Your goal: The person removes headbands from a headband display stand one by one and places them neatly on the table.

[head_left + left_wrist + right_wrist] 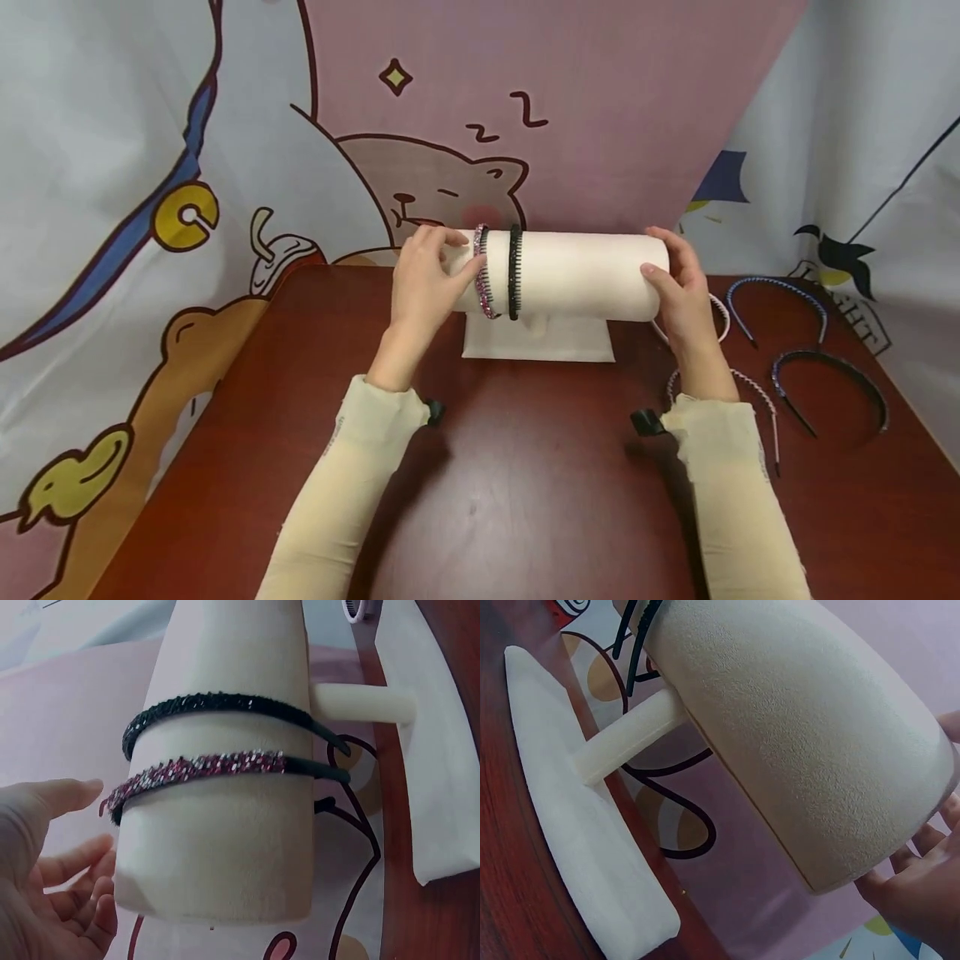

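Observation:
A white, padded headband display stand has a horizontal roll [585, 275] held above its flat base [577, 343] by a short post [630, 739]. Two toothed headbands sit around the roll's left part: a pink glittery one [202, 766] on the outer side and a black one [217, 703] further in. Beside the roll's left end is my left hand [427, 279], its thumb pointing at the pink headband and its fingers loosely bent. My right hand [686, 308] holds the roll's right end, thumb in front and fingers behind.
On the right of the dark red table [525, 467] lie several more headbands: a blue one [776, 281], a dark one [825, 356], a pinkish twisted one [769, 410] and a pale one partly behind my right hand. A printed cartoon curtain [637, 108] hangs behind.

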`<state>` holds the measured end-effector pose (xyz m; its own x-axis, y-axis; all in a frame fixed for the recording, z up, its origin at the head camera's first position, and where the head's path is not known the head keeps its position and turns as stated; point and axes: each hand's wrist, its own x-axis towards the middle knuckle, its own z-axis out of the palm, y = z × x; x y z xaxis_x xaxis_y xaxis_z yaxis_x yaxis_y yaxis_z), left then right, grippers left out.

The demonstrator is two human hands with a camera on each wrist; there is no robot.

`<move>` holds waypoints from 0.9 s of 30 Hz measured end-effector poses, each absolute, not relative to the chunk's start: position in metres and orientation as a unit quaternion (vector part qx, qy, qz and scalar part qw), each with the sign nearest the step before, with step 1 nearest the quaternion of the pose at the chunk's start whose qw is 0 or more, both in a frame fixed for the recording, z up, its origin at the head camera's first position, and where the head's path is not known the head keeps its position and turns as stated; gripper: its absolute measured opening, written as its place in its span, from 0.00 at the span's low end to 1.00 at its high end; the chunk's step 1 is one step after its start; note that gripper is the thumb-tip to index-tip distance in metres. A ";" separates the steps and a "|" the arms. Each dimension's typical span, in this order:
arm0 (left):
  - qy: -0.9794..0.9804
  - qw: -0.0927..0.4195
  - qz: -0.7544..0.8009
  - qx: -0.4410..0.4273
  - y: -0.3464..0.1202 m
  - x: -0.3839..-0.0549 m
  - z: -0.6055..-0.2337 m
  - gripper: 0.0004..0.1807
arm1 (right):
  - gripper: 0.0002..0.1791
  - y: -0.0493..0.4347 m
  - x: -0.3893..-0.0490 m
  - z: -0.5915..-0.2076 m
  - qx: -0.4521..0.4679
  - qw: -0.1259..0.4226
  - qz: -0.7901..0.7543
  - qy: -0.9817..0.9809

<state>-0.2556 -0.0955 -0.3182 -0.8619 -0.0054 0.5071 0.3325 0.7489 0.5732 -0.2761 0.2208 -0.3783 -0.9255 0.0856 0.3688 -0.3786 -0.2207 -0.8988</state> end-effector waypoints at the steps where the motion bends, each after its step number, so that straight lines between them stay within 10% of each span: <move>1: -0.905 0.244 -0.338 -0.087 -0.094 -0.255 -0.319 0.18 | 0.25 0.221 -0.275 -0.379 0.121 0.149 0.773 -0.605; 27: -0.908 0.230 -0.347 -0.057 -0.096 -0.253 -0.318 0.20 | 0.25 0.220 -0.276 -0.378 0.122 0.154 0.770 -0.608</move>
